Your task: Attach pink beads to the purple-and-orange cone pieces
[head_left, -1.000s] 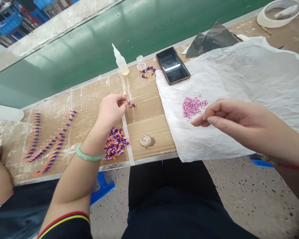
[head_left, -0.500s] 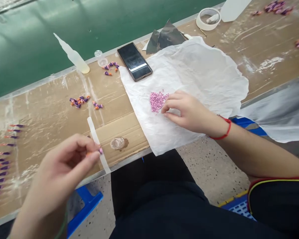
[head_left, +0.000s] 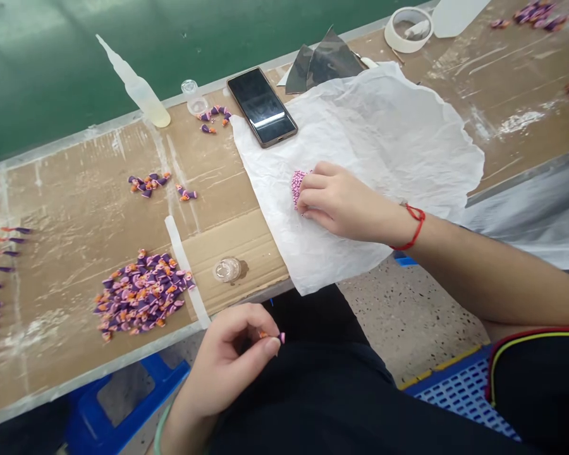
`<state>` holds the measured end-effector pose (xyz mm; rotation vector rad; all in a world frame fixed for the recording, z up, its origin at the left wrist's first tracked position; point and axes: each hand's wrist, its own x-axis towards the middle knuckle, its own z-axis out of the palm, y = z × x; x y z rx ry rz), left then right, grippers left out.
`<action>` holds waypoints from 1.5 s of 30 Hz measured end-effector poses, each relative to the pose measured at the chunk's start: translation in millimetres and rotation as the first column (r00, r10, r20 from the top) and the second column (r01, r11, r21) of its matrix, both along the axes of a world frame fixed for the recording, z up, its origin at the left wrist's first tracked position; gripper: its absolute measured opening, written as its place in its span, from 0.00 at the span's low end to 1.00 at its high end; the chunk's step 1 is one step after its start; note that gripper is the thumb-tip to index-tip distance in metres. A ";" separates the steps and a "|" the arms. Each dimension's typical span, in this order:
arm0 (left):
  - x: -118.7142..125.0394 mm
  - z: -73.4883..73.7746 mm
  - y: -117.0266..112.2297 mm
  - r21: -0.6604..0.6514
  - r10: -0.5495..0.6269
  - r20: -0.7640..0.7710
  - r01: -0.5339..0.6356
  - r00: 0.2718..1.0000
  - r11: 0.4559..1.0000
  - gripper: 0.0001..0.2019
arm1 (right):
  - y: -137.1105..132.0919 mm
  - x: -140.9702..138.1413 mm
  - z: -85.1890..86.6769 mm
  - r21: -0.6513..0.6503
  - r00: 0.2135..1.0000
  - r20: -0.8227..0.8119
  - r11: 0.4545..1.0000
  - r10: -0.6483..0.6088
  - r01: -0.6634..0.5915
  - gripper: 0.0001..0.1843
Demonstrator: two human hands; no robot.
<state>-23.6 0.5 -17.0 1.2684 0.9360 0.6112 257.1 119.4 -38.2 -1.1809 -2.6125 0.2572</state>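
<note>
My left hand (head_left: 234, 354) hovers over my lap, just off the table's front edge, pinching a small orange, purple and pink piece (head_left: 274, 335) between thumb and fingers. My right hand (head_left: 339, 202) rests on the crumpled white sheet (head_left: 384, 136), fingertips pressed together in the little heap of pink beads (head_left: 298, 182), most of which it hides. Whether a bead is between the fingertips is not visible. A pile of purple and orange pieces (head_left: 140, 294) lies on the cardboard, left of my left hand.
A black phone (head_left: 262, 105) lies by the sheet's far corner. A squeeze bottle (head_left: 135, 85), a small clear cap (head_left: 192, 96), a round clear lid (head_left: 226, 270), scattered pieces (head_left: 149, 183), a tape roll (head_left: 406, 28) and rows of pieces (head_left: 0, 272) at the far left share the table.
My left hand has drawn back from the table toward my lap with the small piece. My right hand has slid left onto the pink beads. The view has shifted, uncovering the purple pile.
</note>
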 end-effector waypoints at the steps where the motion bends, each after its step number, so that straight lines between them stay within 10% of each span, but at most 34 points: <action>1: 0.1 -1.7 -0.2 -0.015 -0.002 -0.001 0.002 1.000 1.000 0.11 | 0.9 -0.2 0.2 0.005 1.000 0.021 1.000 0.015 -0.015 0.12; 12: 16.4 -3.3 3.3 -0.051 0.064 -0.017 -0.065 0.998 0.997 0.10 | 2.8 -6.8 5.7 0.059 0.942 0.317 0.990 0.106 -0.131 0.12; 27: 71.6 -18.2 31.6 0.472 0.355 -0.108 -0.266 0.929 0.841 0.05 | -38.1 -18.5 39.8 -0.029 0.971 -0.155 0.982 0.181 -0.187 0.07; 40: 77.4 -5.9 31.9 0.428 0.320 -0.086 -0.255 0.944 0.867 0.07 | -46.5 -26.4 49.2 0.012 0.974 -0.046 0.975 0.222 -0.221 0.11; 45: 73.0 -1.9 32.6 0.225 0.308 0.021 -0.305 0.951 0.926 0.08 | -50.1 -25.7 52.3 -0.110 0.970 -0.222 0.986 0.096 -0.122 0.10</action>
